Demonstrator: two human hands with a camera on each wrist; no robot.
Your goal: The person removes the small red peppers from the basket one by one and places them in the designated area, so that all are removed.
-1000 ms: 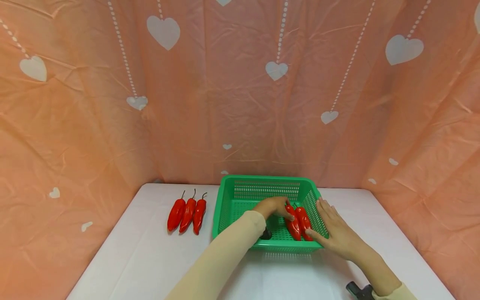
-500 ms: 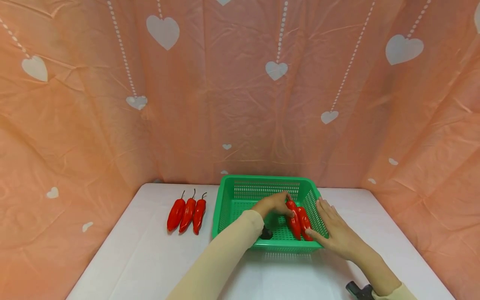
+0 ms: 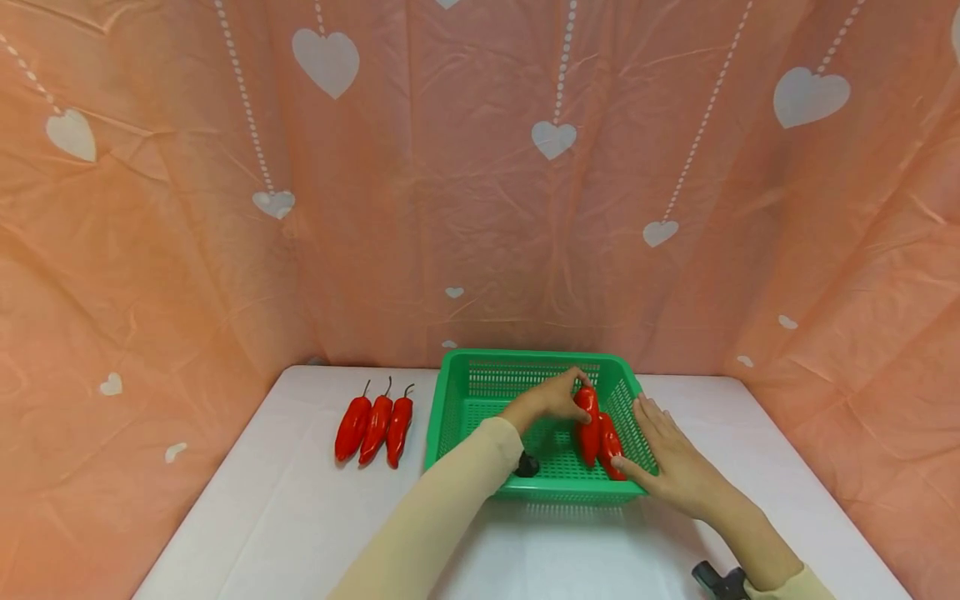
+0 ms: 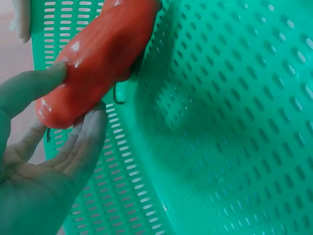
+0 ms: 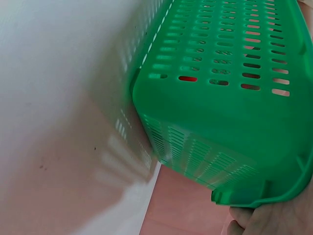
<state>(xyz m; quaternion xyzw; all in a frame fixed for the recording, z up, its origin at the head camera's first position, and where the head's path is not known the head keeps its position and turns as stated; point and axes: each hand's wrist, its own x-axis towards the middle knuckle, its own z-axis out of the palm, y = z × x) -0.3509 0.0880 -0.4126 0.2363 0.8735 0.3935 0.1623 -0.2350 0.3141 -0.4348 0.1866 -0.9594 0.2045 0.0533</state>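
My left hand [image 3: 551, 398] reaches into a green plastic basket [image 3: 525, 356] and grips a red chili pepper [image 3: 590, 433] near its upper end. In the left wrist view the thumb presses on one side of that pepper [image 4: 105, 58], with the fingers beneath. A second red pepper [image 3: 611, 450] lies beside it, against the basket's right side. My right hand [image 3: 678, 471] rests on the basket's right rim, fingers extended and thumb over the edge near the front corner. In the right wrist view, part of that hand [image 5: 283, 215] touches the rim.
Three red peppers [image 3: 377, 429] with dark stems lie side by side on the white table [image 3: 300, 517], left of the basket. Behind stands a peach curtain [image 3: 495, 250] with white hearts. A black wrist device [image 3: 720, 581] sits at the right wrist.
The left hand has lifted the pepper and moved slightly away toward the back of the basket, standing it more upright and apart from the basket floor's front. The right hand has stayed still.
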